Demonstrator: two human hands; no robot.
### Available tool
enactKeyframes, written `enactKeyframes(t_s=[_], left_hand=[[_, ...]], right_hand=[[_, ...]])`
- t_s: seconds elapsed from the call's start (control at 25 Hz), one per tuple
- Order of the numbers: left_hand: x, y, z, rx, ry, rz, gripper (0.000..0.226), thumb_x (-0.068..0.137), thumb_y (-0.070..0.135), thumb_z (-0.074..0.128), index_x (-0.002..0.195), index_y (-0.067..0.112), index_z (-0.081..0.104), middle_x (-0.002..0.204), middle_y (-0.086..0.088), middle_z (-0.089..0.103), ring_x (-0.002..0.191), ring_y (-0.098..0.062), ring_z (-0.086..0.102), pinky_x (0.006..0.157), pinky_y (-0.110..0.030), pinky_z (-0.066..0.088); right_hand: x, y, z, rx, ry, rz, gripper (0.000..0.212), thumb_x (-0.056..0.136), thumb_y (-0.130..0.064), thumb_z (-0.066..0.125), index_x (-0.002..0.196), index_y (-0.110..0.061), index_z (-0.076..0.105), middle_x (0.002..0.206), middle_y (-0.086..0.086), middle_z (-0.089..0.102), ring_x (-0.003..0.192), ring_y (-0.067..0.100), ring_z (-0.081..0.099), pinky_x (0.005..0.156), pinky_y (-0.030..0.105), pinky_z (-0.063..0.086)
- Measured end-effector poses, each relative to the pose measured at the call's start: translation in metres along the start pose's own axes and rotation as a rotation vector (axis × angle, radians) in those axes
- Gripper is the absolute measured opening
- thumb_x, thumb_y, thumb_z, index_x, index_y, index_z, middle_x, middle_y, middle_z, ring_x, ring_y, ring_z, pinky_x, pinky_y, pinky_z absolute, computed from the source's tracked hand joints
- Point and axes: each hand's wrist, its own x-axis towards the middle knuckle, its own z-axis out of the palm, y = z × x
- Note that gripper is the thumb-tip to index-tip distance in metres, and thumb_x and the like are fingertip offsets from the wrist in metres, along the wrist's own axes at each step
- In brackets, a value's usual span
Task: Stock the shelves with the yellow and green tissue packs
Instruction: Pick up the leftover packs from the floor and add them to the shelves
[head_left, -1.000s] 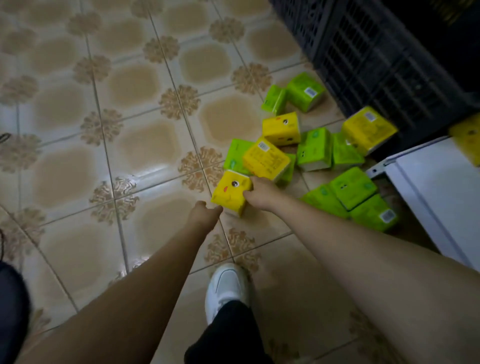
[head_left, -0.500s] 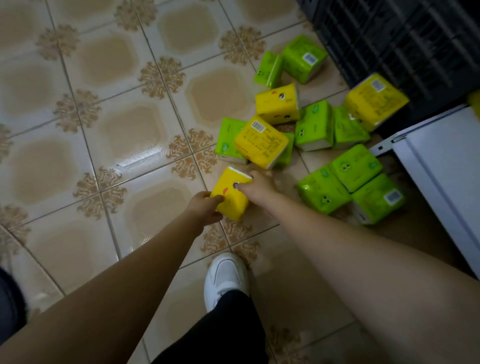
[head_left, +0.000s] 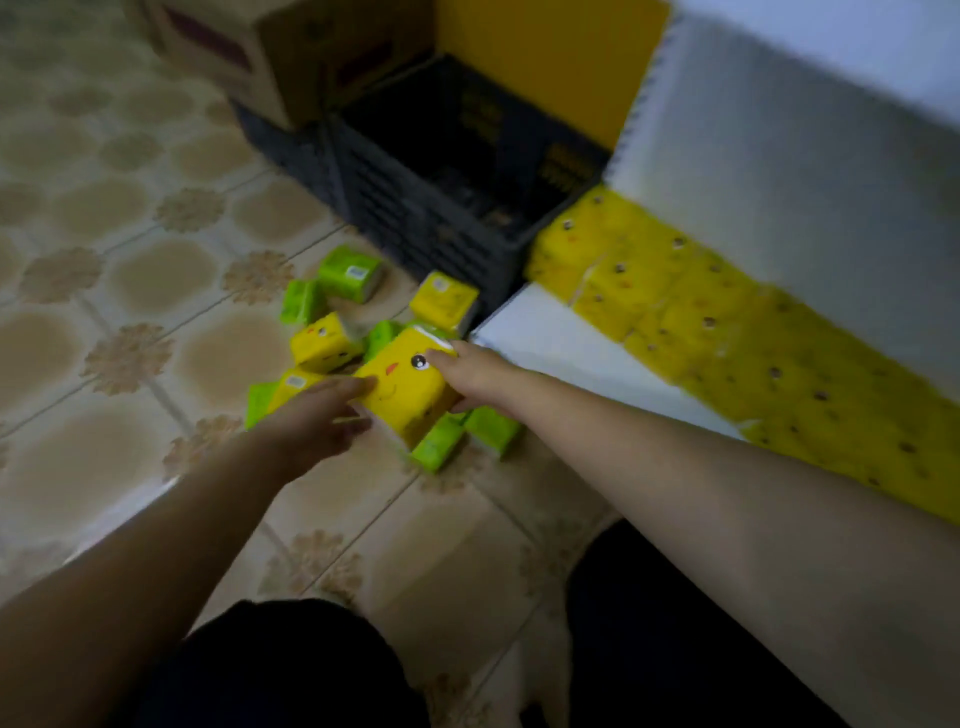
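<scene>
Here the right hand (head_left: 470, 376) grips a yellow tissue pack (head_left: 402, 387), its fingers closed around the pack's right end. The left hand (head_left: 317, 415) touches the pack's left side with spread, half-open fingers. Other yellow and green packs (head_left: 324, 343) lie on the tiled floor (head_left: 156, 291) behind; a row of yellow packs (head_left: 727, 332) fills the white shelf (head_left: 550, 338) at right.

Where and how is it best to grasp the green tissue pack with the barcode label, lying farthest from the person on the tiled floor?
Probably across its two long side faces, coming from above. The green tissue pack with the barcode label lies flat and apart from the pile, so both sides seem free.
</scene>
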Motion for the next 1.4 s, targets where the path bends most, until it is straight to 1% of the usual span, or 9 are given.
enactKeyframes(t_s=[0.24,0.52,0.6,0.72,0.88,1.0,1.12,1.24,1.4], left_hand=[[-0.057,0.06,0.204,0.324,-0.163,0.159,0.016,0.092,0.04,0.06,0.094,0.024,0.061,0.094,-0.003,0.061,0.082,-0.017,0.061,0.07,-0.029,0.045],[-0.12,0.008,0.45,0.666,-0.504,0.287,0.043,0.095,0.045,0.054,0.13,0.02,0.053,0.122,-0.009,0.06,0.104,-0.028,0.063,0.084,-0.037,0.051],[-0.122,-0.023,0.508,0.974,-0.529,0.492,0.048,0.095,0.043,0.054,0.136,0.019,0.05,0.131,-0.013,0.054,0.113,-0.032,0.057,0.091,-0.038,0.048],[-0.117,-0.069,0.578,1.623,-0.607,0.997,0.058,0.094,0.047,0.052,0.145,0.022,0.041,0.137,-0.02,0.045,0.126,-0.04,0.045,0.104,-0.045,0.041],[-0.107,-0.111,0.646,1.876,-0.71,1.276,0.059,0.094,0.044,0.05,0.147,0.021,0.037,0.147,-0.012,0.038,0.132,-0.035,0.039,0.106,-0.047,0.039],[-0.096,-0.127,0.68,1.941,-0.643,1.338,0.061,0.094,0.041,0.05,0.149,0.022,0.032,0.153,-0.011,0.028,0.134,-0.036,0.034,0.102,-0.047,0.039],[-0.074,-0.132,0.699,1.943,-0.662,1.291,0.065,0.094,0.039,0.052,0.151,0.02,0.028,0.151,-0.015,0.027,0.132,-0.04,0.037,0.103,-0.049,0.04],[-0.056,-0.133,0.703,1.948,-0.722,1.187,0.069,0.092,0.034,0.057,0.151,0.014,0.027,0.154,-0.017,0.026,0.136,-0.038,0.035,0.108,-0.048,0.036],[-0.05,-0.133,0.699,1.94,-0.73,1.247,0.065,0.091,0.032,0.056,0.149,0.017,0.032,0.153,-0.015,0.029,0.133,-0.037,0.037,0.106,-0.048,0.038]], right_hand=[[-0.132,0.085,-0.178,0.35,0.304,-0.027,0.045,0.101,-0.041,0.043,0.138,-0.017,0.049,0.135,0.012,0.052,0.104,0.035,0.064,0.077,0.044,0.059],[-0.288,0.273,-0.306,0.836,0.7,0.126,0.043,0.101,-0.041,0.041,0.137,-0.019,0.048,0.136,0.011,0.051,0.11,0.036,0.062,0.071,0.036,0.058],[-0.325,0.326,-0.331,0.947,0.907,0.108,0.041,0.102,-0.037,0.042,0.136,-0.016,0.049,0.139,0.013,0.05,0.113,0.036,0.059,0.075,0.041,0.057],[-0.366,0.402,-0.362,1.17,1.155,0.083,0.04,0.104,-0.031,0.04,0.139,-0.012,0.046,0.135,0.014,0.049,0.113,0.036,0.056,0.081,0.044,0.052],[-0.379,0.484,-0.39,1.343,1.282,0.138,0.042,0.103,-0.03,0.042,0.142,-0.016,0.041,0.144,0.016,0.043,0.124,0.037,0.051,0.09,0.045,0.052],[-0.354,0.528,-0.399,1.301,1.269,0.245,0.043,0.103,-0.029,0.042,0.143,-0.014,0.039,0.145,0.015,0.042,0.126,0.037,0.048,0.096,0.048,0.05],[-0.318,0.557,-0.404,0.899,1.157,0.502,0.055,0.096,-0.03,0.054,0.144,-0.009,0.035,0.147,0.021,0.038,0.131,0.038,0.042,0.105,0.041,0.041],[-0.292,0.568,-0.396,0.637,1.055,0.725,0.075,0.091,-0.045,0.059,0.147,-0.009,0.026,0.145,0.022,0.029,0.129,0.041,0.04,0.101,0.036,0.037],[-0.274,0.568,-0.393,0.496,1.086,0.73,0.065,0.097,-0.048,0.048,0.143,-0.005,0.031,0.14,0.018,0.035,0.128,0.035,0.04,0.108,0.035,0.029]])
